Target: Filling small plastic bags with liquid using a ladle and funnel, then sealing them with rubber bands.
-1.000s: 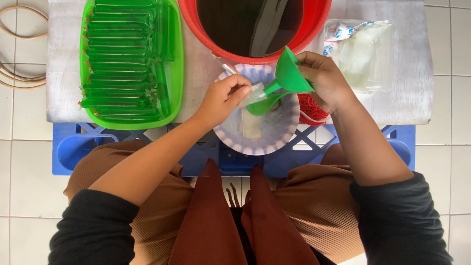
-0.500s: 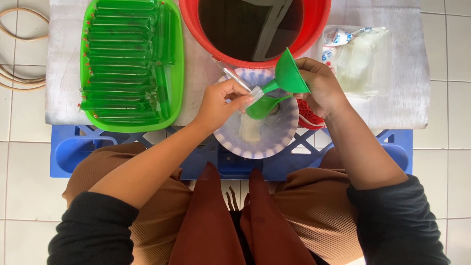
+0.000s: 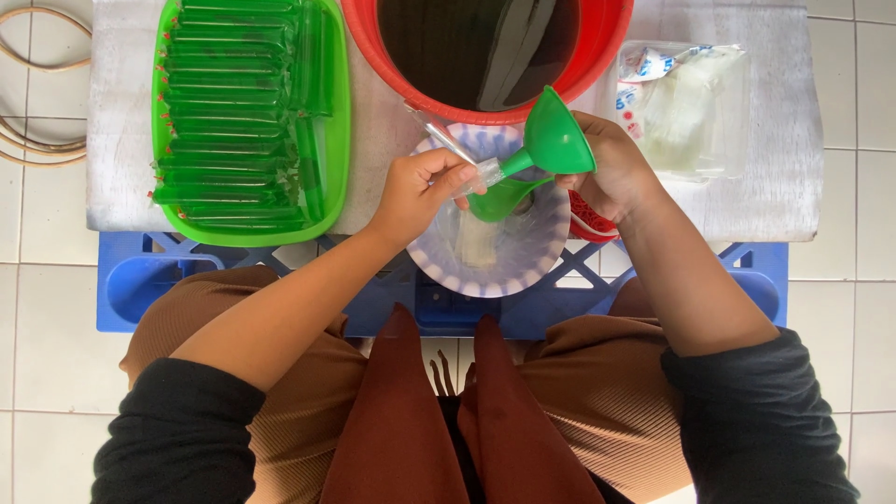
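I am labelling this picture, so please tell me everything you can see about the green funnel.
The green funnel looks like smooth plastic, with a wide cone and a narrow spout. It is tilted, its cone toward the red bucket. The right hand grips the cone; the left hand pinches a clear thin bag at the spout, above a white bowl.

Bright, even daylight; soft shadows; sharp focus throughout; faint glare on the liquid.

Tilted green funnel [image 3: 551, 145] in clear tube [image 3: 462, 154]
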